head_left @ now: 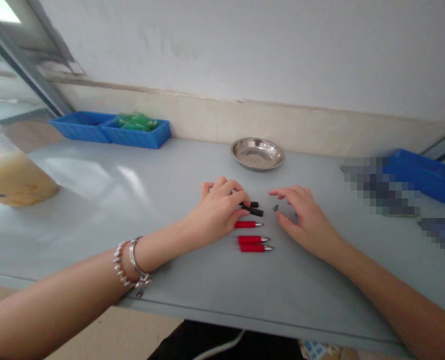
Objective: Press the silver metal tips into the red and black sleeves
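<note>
Plainly, left fingers (239, 216) pinch a black tube (256, 212) (too blurred to read), right fingers (289, 226) spread

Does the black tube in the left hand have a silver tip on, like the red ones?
Off: the right end of the black tube in the left hand looks plain black, while the red tubes end in silver tips.

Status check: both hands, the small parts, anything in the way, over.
Left hand pinching black barrel. Right hand open at small grey tip, contact unclear. Three red barrels nearer body. Steel dish beyond hands.
</note>
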Motion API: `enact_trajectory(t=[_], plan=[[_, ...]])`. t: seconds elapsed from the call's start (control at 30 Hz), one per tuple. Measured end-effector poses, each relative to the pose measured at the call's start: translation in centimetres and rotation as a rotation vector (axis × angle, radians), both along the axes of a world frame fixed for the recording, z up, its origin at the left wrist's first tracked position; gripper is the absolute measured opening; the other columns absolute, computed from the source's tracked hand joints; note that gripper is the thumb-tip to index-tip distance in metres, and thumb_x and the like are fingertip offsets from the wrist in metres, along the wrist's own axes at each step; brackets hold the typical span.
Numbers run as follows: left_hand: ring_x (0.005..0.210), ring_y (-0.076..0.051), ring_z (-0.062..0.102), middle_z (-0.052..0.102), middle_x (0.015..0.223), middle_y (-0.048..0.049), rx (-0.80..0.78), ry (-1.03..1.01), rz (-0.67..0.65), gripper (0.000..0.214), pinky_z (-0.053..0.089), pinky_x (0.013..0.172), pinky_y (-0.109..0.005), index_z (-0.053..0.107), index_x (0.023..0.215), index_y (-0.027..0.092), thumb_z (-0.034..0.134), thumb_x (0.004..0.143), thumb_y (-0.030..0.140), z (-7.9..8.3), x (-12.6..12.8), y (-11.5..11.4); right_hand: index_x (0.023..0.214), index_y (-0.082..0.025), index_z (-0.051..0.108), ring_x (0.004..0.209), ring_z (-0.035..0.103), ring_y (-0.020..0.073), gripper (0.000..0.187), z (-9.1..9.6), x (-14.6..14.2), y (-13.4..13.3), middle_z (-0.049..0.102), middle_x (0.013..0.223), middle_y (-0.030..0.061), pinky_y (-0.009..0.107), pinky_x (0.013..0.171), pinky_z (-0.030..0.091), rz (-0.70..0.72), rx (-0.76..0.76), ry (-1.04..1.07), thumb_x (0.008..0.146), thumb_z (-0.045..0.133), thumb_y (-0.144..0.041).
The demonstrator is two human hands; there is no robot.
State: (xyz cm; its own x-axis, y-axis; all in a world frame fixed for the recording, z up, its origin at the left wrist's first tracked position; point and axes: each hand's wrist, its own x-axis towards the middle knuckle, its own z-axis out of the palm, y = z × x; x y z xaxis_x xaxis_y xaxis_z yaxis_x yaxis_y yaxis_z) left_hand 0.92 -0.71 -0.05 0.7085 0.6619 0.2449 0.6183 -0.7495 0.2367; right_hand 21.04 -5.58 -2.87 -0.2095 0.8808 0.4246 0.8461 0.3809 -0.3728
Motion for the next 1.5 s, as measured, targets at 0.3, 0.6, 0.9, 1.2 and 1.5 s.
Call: enact_trajectory(t=[0.3, 0.6, 0.9, 1.2, 1.5], plan=[[0.085, -0.018, 0.043, 0.059, 0.089, -0.0013, 0.155, -0.01, -0.063, 0.011, 0.022, 0.07, -0.033, 0.059, 0.091, 0.019, 0.053, 0.082, 0.018, 0.3, 0.0, -0.4, 0.114, -0.019, 0.049, 0.093, 0.045, 0.0215, 0.037, 0.0, 0.0, -0.1, 0.052, 0.099, 0.0081, 0.039, 0.084, 0.039, 0.0, -0.015, -0.006, 0.077, 0.048, -0.016], [0.082, -0.017, 0.044, 0.06, 0.087, -0.0007, 0.374, -0.047, -0.146, 0.012, 0.022, 0.071, -0.033, 0.058, 0.09, 0.019, 0.051, 0.082, 0.015, 0.0, -0.3, -0.6, 0.105, -0.019, 0.058, 0.089, 0.045, 0.0238, 0.029, -0.6, 0.6, 0.3, 0.053, 0.093, 0.0095, 0.041, 0.079, 0.039, -0.078, -0.038, -0.1, 0.08, 0.052, -0.033], [0.082, -0.017, 0.043, 0.059, 0.085, -0.0008, 0.384, -0.039, -0.176, 0.013, 0.021, 0.071, -0.033, 0.057, 0.089, 0.02, 0.053, 0.079, 0.013, 0.1, -0.2, -0.9, 0.098, -0.019, 0.062, 0.084, 0.046, 0.0222, 0.024, -0.8, 0.7, 0.6, 0.055, 0.085, 0.0084, 0.037, 0.075, 0.039, -0.066, -0.084, -0.104, 0.081, 0.051, -0.033], [0.084, -0.016, 0.045, 0.056, 0.093, -0.0032, 0.328, -0.068, -0.169, 0.018, 0.025, 0.071, -0.032, 0.057, 0.098, 0.02, 0.048, 0.083, 0.013, -0.2, -0.2, -0.7, 0.078, -0.019, 0.065, 0.078, 0.046, 0.0206, 0.013, -0.2, 0.3, 0.5, 0.061, 0.075, 0.0047, 0.034, 0.07, 0.038, -0.066, -0.072, -0.099, 0.08, 0.054, -0.024], [0.083, -0.015, 0.05, 0.053, 0.094, -0.0053, 0.209, -0.104, -0.129, 0.02, 0.037, 0.074, -0.03, 0.057, 0.1, 0.015, 0.046, 0.083, 0.012, 0.2, 0.0, -0.9, 0.067, -0.018, 0.065, 0.072, 0.05, 0.0198, 0.008, 0.7, 0.0, -0.1, 0.064, 0.068, 0.0027, 0.033, 0.067, 0.04, -0.139, -0.039, -0.065, 0.074, 0.062, -0.022]])
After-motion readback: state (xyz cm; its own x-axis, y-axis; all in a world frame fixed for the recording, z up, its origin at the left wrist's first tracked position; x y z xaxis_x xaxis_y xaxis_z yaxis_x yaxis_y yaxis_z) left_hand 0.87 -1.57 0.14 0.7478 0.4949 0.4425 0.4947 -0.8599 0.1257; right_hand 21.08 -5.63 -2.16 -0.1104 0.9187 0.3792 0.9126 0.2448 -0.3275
